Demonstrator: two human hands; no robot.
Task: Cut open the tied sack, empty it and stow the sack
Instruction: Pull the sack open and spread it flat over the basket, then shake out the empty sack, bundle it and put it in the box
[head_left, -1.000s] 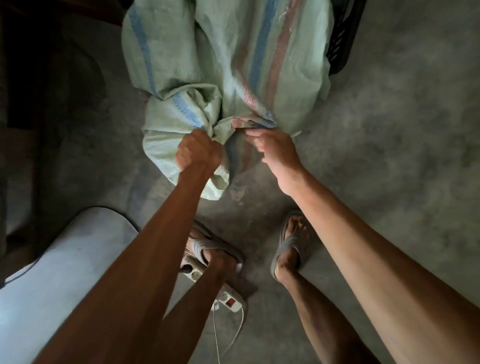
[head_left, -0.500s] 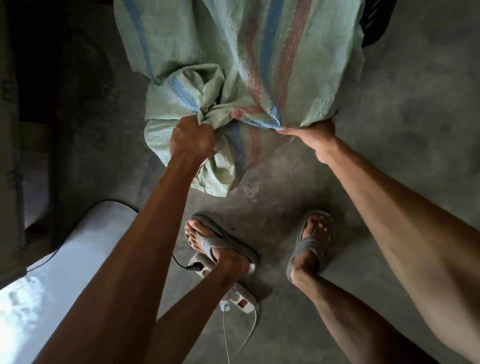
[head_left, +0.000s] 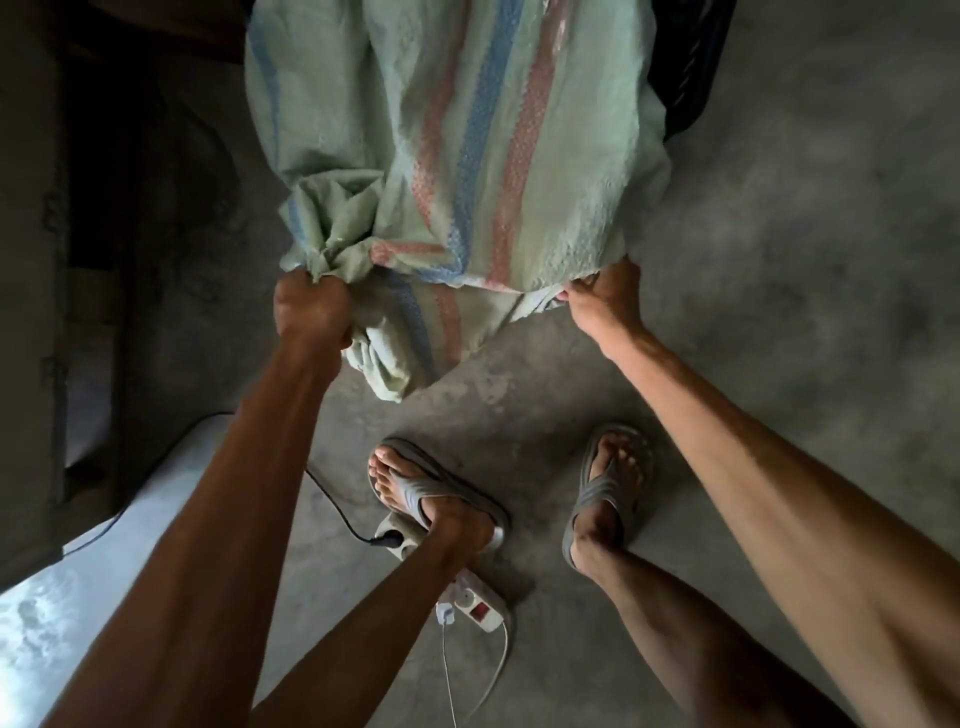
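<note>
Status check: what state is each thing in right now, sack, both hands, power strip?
Sack: near edge stretched between both hands, bunched at the left corner.
Left hand: fist gripping the bunched corner.
Right hand: gripping the other corner.
Power strip: on the floor, plugs in, partly under the left foot.

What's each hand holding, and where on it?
Both grip the striped pale-green woven sack at its near end: left hand on a bunched corner, right hand on the opposite corner.

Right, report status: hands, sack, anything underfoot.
Left hand grips the sack by its bunched edge. Right hand pinches the far corner. Black crate behind the sack. Power strip and cords at the left foot.
</note>
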